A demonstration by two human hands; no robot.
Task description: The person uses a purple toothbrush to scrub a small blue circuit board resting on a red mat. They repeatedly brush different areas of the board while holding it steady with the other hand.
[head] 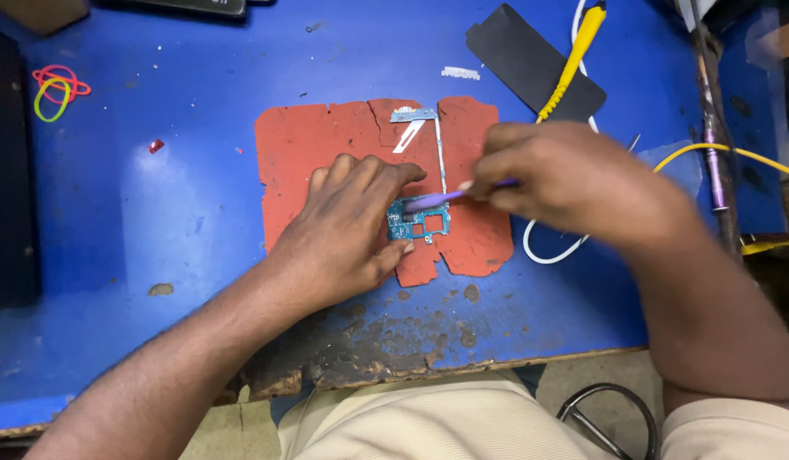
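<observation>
- A worn blue workbench point(156, 196) fills the frame; a torn red mat point(309, 153) lies at centre.
- The left hand point(348, 234), fingers pressed down, pins a small blue-green circuit board point(420, 220) at mid-frame on the mat.
- The right hand point(573, 175) is clenched on a purple brush point(441, 198), bristles on the board; cleaning appears under way, and light, steady strokes seem called for.
- A black sheet point(522, 60), yellow-handled tool point(573, 55), white cable point(548, 251) and metal strips point(416, 123) crowd the upper right.
</observation>
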